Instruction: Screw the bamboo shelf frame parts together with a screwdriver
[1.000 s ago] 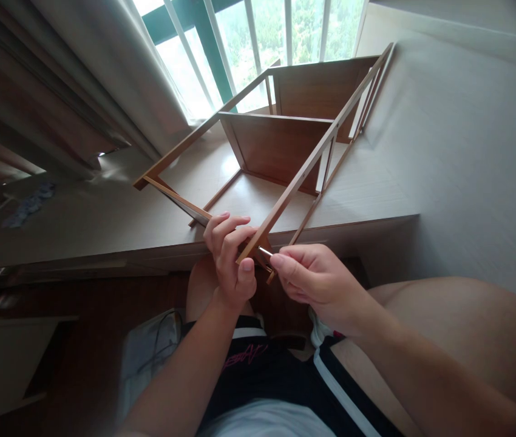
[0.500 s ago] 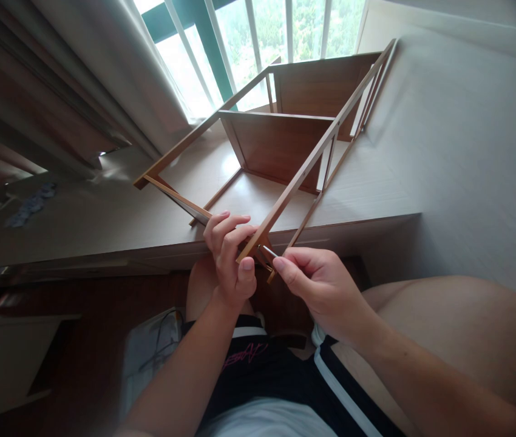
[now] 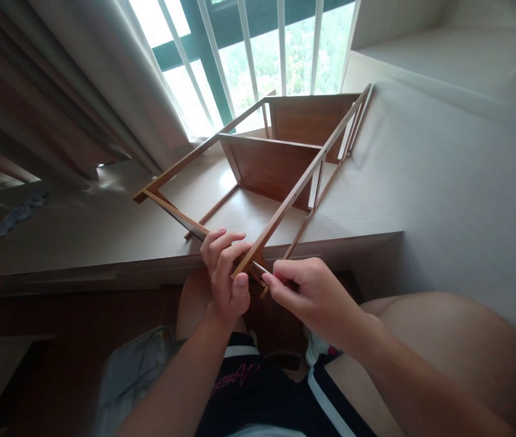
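A brown wooden shelf frame [image 3: 280, 161] lies on its side on a pale desk [image 3: 103, 224], its near corner jutting past the desk's front edge. My left hand [image 3: 224, 276] is wrapped round that near corner, thumb pressed on the end of a slat. My right hand [image 3: 306, 291] pinches a thin metal tool [image 3: 258, 269] whose tip meets the same corner, just right of my left thumb. Two wooden panels stand inside the frame farther back.
A white curtain [image 3: 116, 79] hangs at the left beside a barred window [image 3: 258, 54]. A pale wall runs along the right. Below the desk edge are my legs in dark shorts, and a white bag [image 3: 135, 370] on the dark floor.
The view has tipped up a little, so the frame and hands sit lower in the picture. My right hand has edged closer to the corner; my left hand keeps its grip.
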The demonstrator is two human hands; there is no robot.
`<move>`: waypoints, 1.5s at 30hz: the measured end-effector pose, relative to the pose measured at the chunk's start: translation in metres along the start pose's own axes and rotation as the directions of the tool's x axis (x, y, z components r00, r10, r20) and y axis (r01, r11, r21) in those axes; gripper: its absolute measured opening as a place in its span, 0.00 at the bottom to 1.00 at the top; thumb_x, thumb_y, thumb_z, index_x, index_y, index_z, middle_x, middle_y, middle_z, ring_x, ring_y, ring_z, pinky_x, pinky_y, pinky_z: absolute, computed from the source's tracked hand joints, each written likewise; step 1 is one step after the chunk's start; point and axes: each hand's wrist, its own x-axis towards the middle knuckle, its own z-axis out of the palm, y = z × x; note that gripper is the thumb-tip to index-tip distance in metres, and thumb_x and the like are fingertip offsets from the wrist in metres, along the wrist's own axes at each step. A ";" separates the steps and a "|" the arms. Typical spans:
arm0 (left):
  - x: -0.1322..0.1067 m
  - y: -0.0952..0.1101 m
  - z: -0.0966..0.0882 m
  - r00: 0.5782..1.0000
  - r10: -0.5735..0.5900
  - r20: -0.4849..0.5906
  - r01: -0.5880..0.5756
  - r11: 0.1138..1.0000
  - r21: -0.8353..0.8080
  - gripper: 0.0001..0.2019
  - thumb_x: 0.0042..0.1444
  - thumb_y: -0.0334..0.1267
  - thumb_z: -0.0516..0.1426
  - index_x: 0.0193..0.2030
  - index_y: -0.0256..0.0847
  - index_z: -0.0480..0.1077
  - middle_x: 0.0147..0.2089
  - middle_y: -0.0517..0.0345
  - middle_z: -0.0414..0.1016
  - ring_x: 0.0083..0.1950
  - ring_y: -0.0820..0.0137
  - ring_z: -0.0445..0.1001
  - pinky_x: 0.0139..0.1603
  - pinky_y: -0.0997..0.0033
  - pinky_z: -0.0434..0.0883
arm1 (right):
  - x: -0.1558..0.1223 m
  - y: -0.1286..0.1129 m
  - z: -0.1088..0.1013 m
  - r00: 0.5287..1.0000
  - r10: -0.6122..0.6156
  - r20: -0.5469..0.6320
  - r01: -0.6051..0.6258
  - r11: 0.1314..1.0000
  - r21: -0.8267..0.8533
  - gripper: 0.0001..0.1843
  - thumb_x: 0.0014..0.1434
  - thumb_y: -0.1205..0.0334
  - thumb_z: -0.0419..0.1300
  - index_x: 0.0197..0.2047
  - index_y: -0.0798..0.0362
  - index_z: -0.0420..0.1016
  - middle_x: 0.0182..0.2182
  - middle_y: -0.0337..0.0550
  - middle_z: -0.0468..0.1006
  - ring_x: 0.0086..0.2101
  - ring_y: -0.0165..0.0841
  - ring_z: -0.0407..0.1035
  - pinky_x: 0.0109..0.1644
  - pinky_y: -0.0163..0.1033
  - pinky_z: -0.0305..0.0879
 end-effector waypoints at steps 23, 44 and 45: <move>0.002 0.002 -0.005 0.999 -0.002 0.034 0.003 1.000 -0.019 0.24 0.64 0.56 0.39 0.45 0.42 0.69 0.49 0.49 0.71 0.59 0.57 0.62 0.63 0.47 0.57 | -0.008 -0.002 0.030 0.891 0.118 0.439 -0.423 -0.138 0.896 0.21 0.66 0.54 0.51 0.24 0.51 0.50 0.15 0.27 0.46 0.16 0.23 0.39 0.19 0.31 0.36; 0.000 0.001 -0.003 1.000 -0.009 0.023 0.009 1.000 -0.021 0.24 0.64 0.55 0.40 0.45 0.42 0.69 0.49 0.48 0.71 0.60 0.56 0.62 0.64 0.46 0.57 | -0.004 0.002 0.012 0.989 0.146 -0.002 -0.140 0.948 0.285 0.23 0.65 0.55 0.53 0.21 0.53 0.53 0.19 0.32 0.53 0.22 0.24 0.47 0.25 0.33 0.43; 0.000 0.001 -0.003 1.000 -0.009 0.022 0.010 1.000 -0.022 0.24 0.64 0.55 0.40 0.46 0.42 0.69 0.49 0.48 0.71 0.60 0.56 0.62 0.64 0.46 0.57 | -0.003 0.002 0.008 0.995 0.100 -0.010 -0.097 0.979 0.179 0.22 0.65 0.56 0.53 0.21 0.53 0.52 0.19 0.32 0.53 0.22 0.24 0.47 0.26 0.33 0.43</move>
